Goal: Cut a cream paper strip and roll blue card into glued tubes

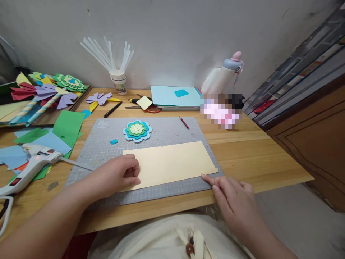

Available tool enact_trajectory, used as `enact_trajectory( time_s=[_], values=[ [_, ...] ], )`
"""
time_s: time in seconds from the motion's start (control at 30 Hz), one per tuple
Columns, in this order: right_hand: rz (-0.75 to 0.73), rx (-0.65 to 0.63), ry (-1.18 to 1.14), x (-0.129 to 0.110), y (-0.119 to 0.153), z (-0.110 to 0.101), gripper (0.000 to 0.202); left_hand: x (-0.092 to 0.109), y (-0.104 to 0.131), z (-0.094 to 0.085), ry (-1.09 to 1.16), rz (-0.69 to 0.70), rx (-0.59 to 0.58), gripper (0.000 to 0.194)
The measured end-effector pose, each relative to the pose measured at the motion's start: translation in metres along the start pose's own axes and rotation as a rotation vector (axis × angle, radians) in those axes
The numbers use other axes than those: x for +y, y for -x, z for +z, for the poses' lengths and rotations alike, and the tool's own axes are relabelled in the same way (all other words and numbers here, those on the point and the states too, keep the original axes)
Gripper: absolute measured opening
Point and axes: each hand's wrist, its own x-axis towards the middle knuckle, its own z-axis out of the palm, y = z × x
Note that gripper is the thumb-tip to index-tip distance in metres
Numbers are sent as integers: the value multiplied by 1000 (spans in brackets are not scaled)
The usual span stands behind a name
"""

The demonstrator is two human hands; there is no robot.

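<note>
A long sheet of cream paper [172,160] lies on the grey cutting mat [107,135] in front of me. My left hand [120,174] is curled closed over the paper's left end, with thumb and forefinger against it; the other fingertips are hidden. At the lower right corner, where a narrow strip juts out, the stretched forefinger of my right hand [234,196] touches the paper's near edge. Nothing is in that hand, and its thumb is apart from the paper. Behind the sheet sits a layered blue, green and cream paper flower [137,130].
A glue gun [35,165] lies at left, its metal rod reaching toward my left forearm. Paper flowers [54,91] are behind it. Straws stand in paper cups [118,82]. Farther back are scissors [151,108], a pen [112,109] and a bottle [223,75]; a red pencil [184,123] rests on the mat.
</note>
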Motion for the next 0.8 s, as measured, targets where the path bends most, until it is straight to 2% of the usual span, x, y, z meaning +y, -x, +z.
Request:
enact_trajectory(
  time_s=[0.2,0.27,0.33,0.4,0.43,0.57,0.67,0.8],
  values=[
    [122,91,80,49,1,-9,25,4,6,2,-31,4,35,12],
    [133,96,30,55,-3,-11,25,10,11,9,-56,20,90,12],
    [104,166,-21,53,-9,-11,18,19,16,20,-89,37,163,12],
    [-13,247,-37,43,-18,-8,10,28,18,33,-134,59,230,9],
    [-106,248,-32,36,-24,-6,14,31,19,39,-160,77,253,9],
    [-451,24,-16,9,-46,2,27,37,18,53,-281,169,271,14],
    [-568,-21,-24,1,-58,5,24,37,18,53,-363,210,280,23],
    [-677,-12,18,1,-65,5,21,42,15,52,-417,217,298,20]
  ],
)
